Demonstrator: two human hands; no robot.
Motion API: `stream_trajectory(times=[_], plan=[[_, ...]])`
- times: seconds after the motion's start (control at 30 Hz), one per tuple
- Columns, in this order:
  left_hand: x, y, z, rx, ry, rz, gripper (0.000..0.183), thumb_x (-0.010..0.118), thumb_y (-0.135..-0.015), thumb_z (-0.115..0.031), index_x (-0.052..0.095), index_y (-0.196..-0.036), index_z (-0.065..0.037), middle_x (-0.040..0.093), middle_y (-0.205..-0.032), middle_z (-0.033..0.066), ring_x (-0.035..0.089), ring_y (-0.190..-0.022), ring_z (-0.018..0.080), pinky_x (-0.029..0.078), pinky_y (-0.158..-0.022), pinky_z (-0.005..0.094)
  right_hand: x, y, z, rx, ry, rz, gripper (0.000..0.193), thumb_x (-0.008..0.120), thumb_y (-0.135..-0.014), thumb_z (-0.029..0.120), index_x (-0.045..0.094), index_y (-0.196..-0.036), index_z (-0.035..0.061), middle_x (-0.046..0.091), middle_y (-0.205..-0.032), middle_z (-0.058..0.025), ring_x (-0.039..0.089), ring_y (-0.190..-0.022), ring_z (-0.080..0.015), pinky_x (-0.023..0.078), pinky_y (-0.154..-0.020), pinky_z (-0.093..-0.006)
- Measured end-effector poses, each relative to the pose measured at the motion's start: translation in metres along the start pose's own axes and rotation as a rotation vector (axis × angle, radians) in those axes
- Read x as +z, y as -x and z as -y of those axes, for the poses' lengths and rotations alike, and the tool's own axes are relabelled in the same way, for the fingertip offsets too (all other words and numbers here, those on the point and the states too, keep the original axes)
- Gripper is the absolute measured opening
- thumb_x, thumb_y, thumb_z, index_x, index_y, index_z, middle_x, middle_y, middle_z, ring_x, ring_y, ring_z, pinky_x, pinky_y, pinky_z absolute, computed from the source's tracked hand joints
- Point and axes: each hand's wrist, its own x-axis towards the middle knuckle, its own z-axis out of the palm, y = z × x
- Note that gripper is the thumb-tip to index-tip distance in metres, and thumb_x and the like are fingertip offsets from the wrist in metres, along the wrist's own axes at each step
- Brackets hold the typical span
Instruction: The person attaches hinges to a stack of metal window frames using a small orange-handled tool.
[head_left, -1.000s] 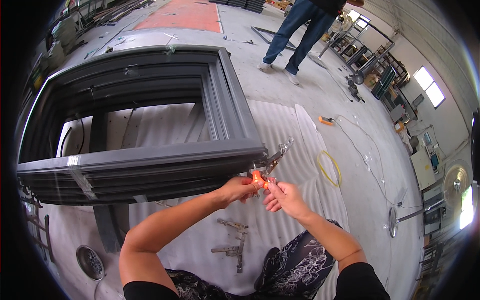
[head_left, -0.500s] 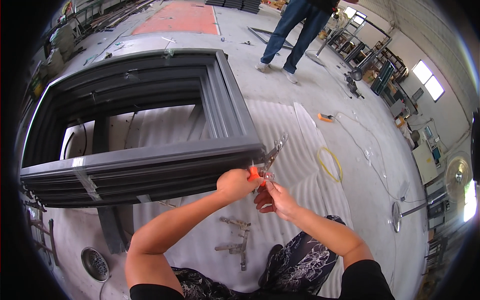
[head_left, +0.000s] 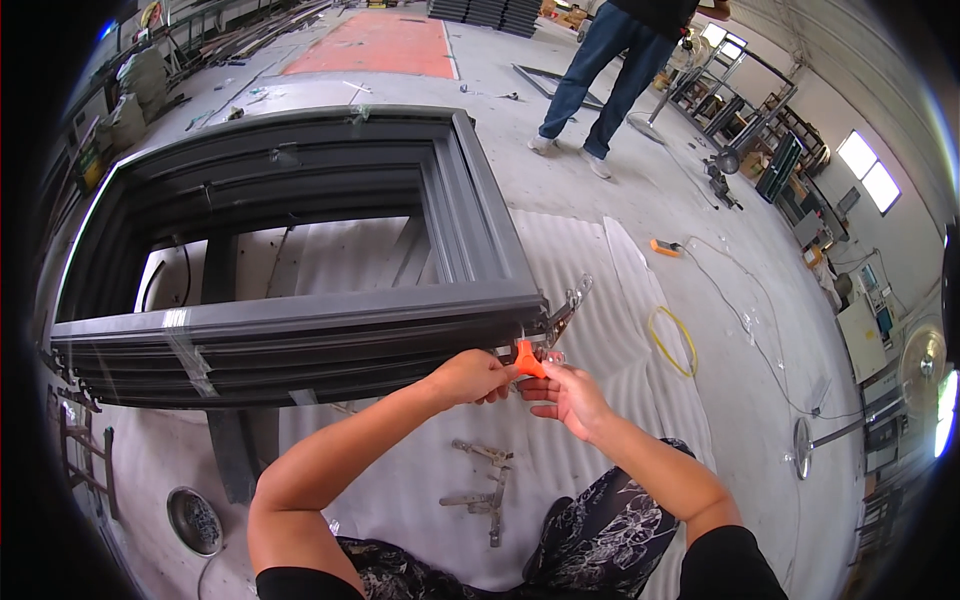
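Observation:
At the near right corner of a stack of dark grey rectangular frames [head_left: 380, 300], both my hands hold an orange three-lobed handle [head_left: 528, 362]. A thin metal shaft rises from it toward the corner. My left hand [head_left: 470, 378] pinches the left lobe, fingers closed. From the other side, the thumb and forefinger of my right hand [head_left: 577, 400] grip the right lobe, with its other fingers loosely curled below. A metal hinge arm [head_left: 572, 302] sticks out beyond the corner, up and to the right. The shaft's tip is too small to make out.
Loose metal hinge pieces [head_left: 490, 490] lie on the white foam sheet [head_left: 640, 420] below my hands. A metal bowl of small parts [head_left: 195, 522] stands at lower left. Right of the sheet lie a yellow loop [head_left: 672, 340] and a corded orange device [head_left: 664, 247]. Another person [head_left: 612, 80] stands beyond.
The orange handle has turned and shows more of its three lobes. My left hand has shifted from its top to its left lobe. The whole view has moved slightly.

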Motion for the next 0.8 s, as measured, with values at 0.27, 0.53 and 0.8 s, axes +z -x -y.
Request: stream_trajectory(times=[0.27,0.53,0.8], plan=[[0.006,0.027,-0.039,0.013,-0.445,-0.071,0.049,0.049,-0.095,-0.047,0.066,-0.079,-0.004,0.063,-0.068,0.0116,0.06,-0.064,0.0268,0.046,-0.062,0.0387,-0.004,0.0,0.004,0.046,0.144,-0.068,0.046,0.054,-0.096,0.046,0.055,-0.118,0.0054,0.065,-0.104,-0.0106,0.064,-0.093,-0.0216,0.054,-0.074,-0.0354],[0.023,0.034,-0.045,0.047,-0.595,-0.302,0.047,0.048,-0.095,-0.042,0.066,-0.075,-0.003,0.061,-0.067,0.015,0.06,-0.067,0.0342,0.046,-0.063,0.0429,-0.012,-0.006,-0.005,0.11,0.04,-0.009,0.046,0.052,-0.097,0.046,0.057,-0.116,0.0048,0.064,-0.102,-0.0097,0.065,-0.092,-0.0231,0.056,-0.078,-0.0403],[0.021,0.028,-0.039,0.129,-0.619,-0.278,0.045,0.051,-0.094,-0.039,0.064,-0.072,-0.002,0.06,-0.065,0.0155,0.059,-0.063,0.0321,0.046,-0.06,0.0426,-0.021,-0.01,-0.004,0.133,-0.032,0.073,0.043,0.057,-0.094,0.046,0.059,-0.113,0.0072,0.065,-0.103,-0.0065,0.065,-0.093,-0.0209,0.054,-0.083,-0.0406]])
